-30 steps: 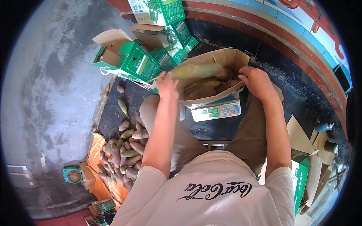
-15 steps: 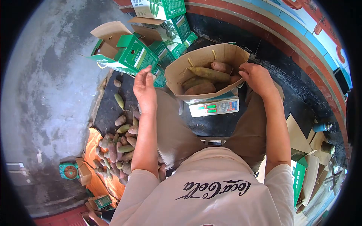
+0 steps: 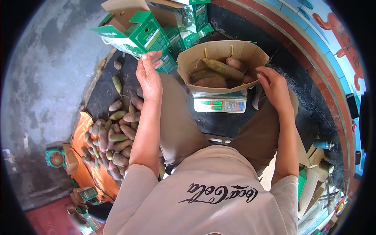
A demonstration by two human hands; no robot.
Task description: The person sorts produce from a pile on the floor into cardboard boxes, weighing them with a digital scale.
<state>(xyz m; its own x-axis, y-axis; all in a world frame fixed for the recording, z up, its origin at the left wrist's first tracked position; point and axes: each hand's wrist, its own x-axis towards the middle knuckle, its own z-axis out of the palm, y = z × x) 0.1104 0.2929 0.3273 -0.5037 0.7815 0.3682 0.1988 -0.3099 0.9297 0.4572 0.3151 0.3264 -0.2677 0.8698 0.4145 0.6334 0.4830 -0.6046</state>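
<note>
An open cardboard box (image 3: 188,64) holding several long green and reddish radishes (image 3: 223,69) stands on a white digital scale (image 3: 220,105) with lit green displays. My right hand (image 3: 273,83) is at the box's right rim, fingers apart and holding nothing; whether the fingertips touch the cardboard I cannot tell. Left of the box, my left hand (image 3: 149,74) is raised with its fingers spread and nothing in it, in front of the green cartons (image 3: 150,37). Two string handles rise at the box's far wall.
A heap of radishes (image 3: 113,137) lies at the left, partly on an orange sheet (image 3: 84,168). A teal round object (image 3: 55,158) is beyond it. Flattened cardboard (image 3: 309,188) and a blue can (image 3: 324,144) are at the right.
The view has shifted, so the box and scale appear a little differently placed. My left hand has turned, its fingers now pointing right. My right hand's fingers have loosened at the rim.
</note>
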